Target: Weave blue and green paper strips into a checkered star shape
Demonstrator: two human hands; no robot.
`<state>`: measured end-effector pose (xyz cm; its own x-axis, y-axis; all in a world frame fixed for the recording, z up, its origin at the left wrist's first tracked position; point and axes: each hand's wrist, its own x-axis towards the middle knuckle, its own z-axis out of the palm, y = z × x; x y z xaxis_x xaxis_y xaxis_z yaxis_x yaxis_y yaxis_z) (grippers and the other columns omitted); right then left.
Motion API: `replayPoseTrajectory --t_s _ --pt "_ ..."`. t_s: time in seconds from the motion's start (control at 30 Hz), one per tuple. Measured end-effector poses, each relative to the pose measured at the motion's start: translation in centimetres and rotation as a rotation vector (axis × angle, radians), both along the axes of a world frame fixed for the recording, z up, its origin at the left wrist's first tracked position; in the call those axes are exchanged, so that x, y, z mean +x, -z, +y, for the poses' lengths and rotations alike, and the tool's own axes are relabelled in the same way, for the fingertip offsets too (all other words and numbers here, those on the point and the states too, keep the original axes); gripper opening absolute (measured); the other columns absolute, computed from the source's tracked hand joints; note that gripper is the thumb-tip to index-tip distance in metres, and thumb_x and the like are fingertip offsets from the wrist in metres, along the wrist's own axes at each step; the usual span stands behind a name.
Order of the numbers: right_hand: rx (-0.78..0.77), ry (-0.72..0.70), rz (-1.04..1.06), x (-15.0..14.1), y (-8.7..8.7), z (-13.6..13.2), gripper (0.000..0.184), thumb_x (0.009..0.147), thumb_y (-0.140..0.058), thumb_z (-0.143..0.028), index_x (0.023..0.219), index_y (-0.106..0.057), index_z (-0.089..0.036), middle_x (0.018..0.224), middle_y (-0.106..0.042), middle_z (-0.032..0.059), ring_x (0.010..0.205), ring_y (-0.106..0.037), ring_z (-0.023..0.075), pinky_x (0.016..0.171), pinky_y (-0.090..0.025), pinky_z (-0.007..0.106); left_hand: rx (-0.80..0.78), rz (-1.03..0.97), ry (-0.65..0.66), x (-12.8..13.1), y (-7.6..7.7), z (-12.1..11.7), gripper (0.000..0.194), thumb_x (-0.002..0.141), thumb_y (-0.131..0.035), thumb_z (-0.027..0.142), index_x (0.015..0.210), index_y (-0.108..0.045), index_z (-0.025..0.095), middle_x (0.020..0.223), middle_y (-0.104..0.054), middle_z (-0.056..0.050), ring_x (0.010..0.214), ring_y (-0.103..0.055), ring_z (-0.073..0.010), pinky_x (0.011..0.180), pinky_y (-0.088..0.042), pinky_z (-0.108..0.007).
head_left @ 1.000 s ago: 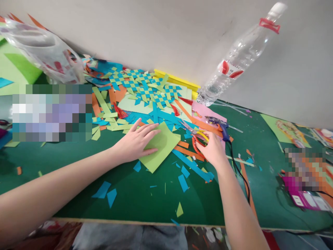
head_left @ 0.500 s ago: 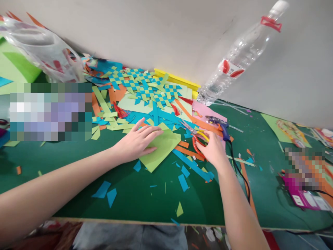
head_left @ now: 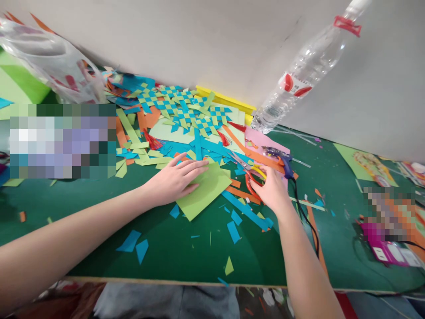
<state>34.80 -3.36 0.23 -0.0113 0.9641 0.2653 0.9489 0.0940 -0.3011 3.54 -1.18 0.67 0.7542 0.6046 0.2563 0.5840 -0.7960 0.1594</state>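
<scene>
My left hand (head_left: 179, 178) rests with fingers stretched out over the left part of a light green sheet of paper (head_left: 205, 190). The sheet lies on the green tabletop, one corner pointing toward me. To the right, my right hand (head_left: 271, 188) has its fingers around the handles of a pair of scissors (head_left: 254, 177), one yellow and one red. The slightly parted blades point up and left, over blue and orange strips. Behind the sheet lies a blue-and-green woven paper piece (head_left: 191, 110) with red tassels (head_left: 153, 141) near it.
A tall clear plastic bottle (head_left: 299, 79) leans at the back by the wall. Just right of my right hand is a blue glue gun (head_left: 288, 166) with a black cord. A plastic bag (head_left: 63, 66) stands at the left. Paper scraps (head_left: 233, 231) litter the tabletop.
The green sheet has shifted very slightly under my left hand. My right hand and the scissors stay in almost the same place.
</scene>
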Motion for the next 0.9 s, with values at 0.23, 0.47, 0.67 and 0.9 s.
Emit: replayPoseTrajectory --t_s 0.23,0.47,0.67,0.9 --pt "-0.012 -0.007 -0.001 0.1 0.1 0.1 0.046 0.077 -0.06 -0.041 0.113 -0.049 -0.014 0.113 -0.061 0.0153 0.108 -0.056 0.0322 0.09 -0.047 0.046 0.047 -0.016 -0.229 -0.2 -0.2 0.1 0.044 0.093 -0.038 0.037 0.131 -0.043 0.014 0.134 -0.051 -0.014 0.121 -0.049 -0.0282 0.109 -0.023 -0.053" --pt "-0.005 -0.018 -0.02 0.1 0.1 0.0 0.043 0.077 -0.058 -0.042 0.111 -0.05 -0.016 0.112 -0.061 0.0153 0.108 -0.056 0.0326 0.088 -0.046 0.048 0.098 -0.014 -0.102 0.2 -1.1 -1.0 0.043 0.093 -0.041 0.036 0.132 -0.045 0.017 0.133 -0.053 -0.013 0.126 -0.044 -0.0284 0.112 -0.016 -0.054" --pt "-0.003 -0.017 -0.017 0.1 0.1 0.1 0.041 0.077 -0.057 -0.042 0.11 -0.05 -0.017 0.111 -0.061 0.0149 0.108 -0.055 0.0324 0.088 -0.046 0.049 -0.074 0.019 0.285 1.0 -0.2 -1.7 0.049 0.093 -0.043 0.038 0.137 -0.039 0.018 0.144 -0.041 -0.011 0.135 -0.034 -0.0247 0.114 -0.022 -0.042" --pt "-0.023 -0.007 -0.023 0.0 -0.2 0.0 0.042 0.077 -0.058 -0.041 0.109 -0.05 -0.016 0.111 -0.061 0.0151 0.107 -0.055 0.0328 0.088 -0.046 0.048 -0.2 -0.007 0.442 0.9 -0.6 -1.6 0.051 0.09 -0.048 0.036 0.136 -0.043 0.015 0.143 -0.041 -0.012 0.134 -0.035 -0.0243 0.114 -0.023 -0.044"
